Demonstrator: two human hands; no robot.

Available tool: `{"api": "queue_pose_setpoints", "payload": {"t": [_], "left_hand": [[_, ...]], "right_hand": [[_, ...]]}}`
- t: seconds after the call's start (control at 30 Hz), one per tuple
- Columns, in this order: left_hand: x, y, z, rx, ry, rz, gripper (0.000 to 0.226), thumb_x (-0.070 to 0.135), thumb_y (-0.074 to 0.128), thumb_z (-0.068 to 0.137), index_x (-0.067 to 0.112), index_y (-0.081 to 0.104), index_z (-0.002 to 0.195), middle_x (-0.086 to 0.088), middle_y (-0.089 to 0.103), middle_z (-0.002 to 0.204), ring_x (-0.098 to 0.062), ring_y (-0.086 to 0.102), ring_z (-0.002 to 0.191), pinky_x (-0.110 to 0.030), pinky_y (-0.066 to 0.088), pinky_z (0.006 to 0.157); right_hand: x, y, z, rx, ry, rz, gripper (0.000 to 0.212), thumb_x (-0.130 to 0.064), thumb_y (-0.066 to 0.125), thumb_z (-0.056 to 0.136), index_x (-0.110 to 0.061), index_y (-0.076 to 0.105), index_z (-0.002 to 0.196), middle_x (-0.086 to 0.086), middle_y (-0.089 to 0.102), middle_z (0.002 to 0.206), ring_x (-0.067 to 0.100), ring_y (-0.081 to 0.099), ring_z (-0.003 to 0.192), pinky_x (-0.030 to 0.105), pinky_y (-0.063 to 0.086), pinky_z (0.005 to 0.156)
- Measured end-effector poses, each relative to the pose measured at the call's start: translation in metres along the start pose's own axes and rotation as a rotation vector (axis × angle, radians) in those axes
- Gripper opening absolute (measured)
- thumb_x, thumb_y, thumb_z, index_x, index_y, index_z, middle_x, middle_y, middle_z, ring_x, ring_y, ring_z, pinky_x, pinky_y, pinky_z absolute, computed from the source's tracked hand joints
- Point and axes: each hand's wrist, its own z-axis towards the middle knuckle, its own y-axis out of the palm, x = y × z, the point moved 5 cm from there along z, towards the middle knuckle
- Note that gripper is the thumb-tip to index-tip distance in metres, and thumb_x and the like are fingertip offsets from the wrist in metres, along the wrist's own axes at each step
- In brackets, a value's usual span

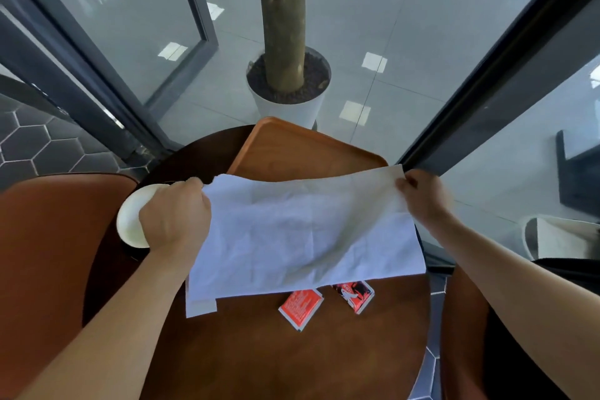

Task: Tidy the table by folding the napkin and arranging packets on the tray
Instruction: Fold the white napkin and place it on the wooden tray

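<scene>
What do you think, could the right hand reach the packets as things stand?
Probably not yet: the right hand pinches a corner of the napkin. The packets lie in view past its near edge, so letting go should free the way.

The thin white paper napkin (305, 230) looks matt and soft, crossed by fold creases and faintly see-through near its upper edge. The round dark-brown wooden desk (292, 360) is smooth, with a low satin sheen. The orange-brown wooden tray (292, 156) has a smooth, matt finish. The red printed packet (300, 305) and the red-and-black printed packet (354, 295) look like glossy film, crimped at the edges. The round white vessel (130, 221) is smooth and slightly glossy; ceramic or plastic, unclear. The pale grey floor tiles (389, 42) are polished and reflective. The brown tree trunk (282, 10) looks rough.
</scene>
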Motion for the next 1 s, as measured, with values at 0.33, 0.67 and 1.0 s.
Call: {"api": "queue_pose_setpoints", "payload": {"t": [0.33,0.67,1.0], "left_hand": [[0.016,0.009,-0.040,0.022,0.257,0.013,0.029,0.004,0.070,0.080,0.004,0.070,0.109,-0.017,0.062,0.088,-0.037,0.055,0.073,-0.046,0.047,0.063],[-0.005,0.043,-0.117,-0.192,0.237,-0.021,0.023,0.018,0.073,0.082,0.006,0.072,0.102,-0.015,0.065,0.103,-0.037,0.061,0.092,-0.045,0.052,0.067],[-0.035,0.051,-0.120,-0.210,-0.204,-0.245,0.046,0.023,0.074,0.086,0.002,0.057,0.123,-0.021,0.062,0.105,-0.039,0.063,0.092,-0.047,0.053,0.070]], "right_hand": [[-0.011,-0.008,-0.035,0.083,-0.078,0.041,0.032,-0.020,0.069,0.089,-0.014,0.060,0.120,0.008,0.064,0.109,0.032,0.061,0.095,0.035,0.047,0.077],[-0.026,0.014,-0.136,-0.003,-0.375,-0.142,0.025,-0.016,0.074,0.088,-0.015,0.072,0.112,0.006,0.065,0.119,0.031,0.057,0.109,0.045,0.053,0.087],[-0.005,0.010,-0.144,-0.021,-0.341,-0.202,0.036,-0.014,0.075,0.086,-0.013,0.068,0.121,0.007,0.063,0.120,0.033,0.056,0.109,0.044,0.053,0.086]]}}
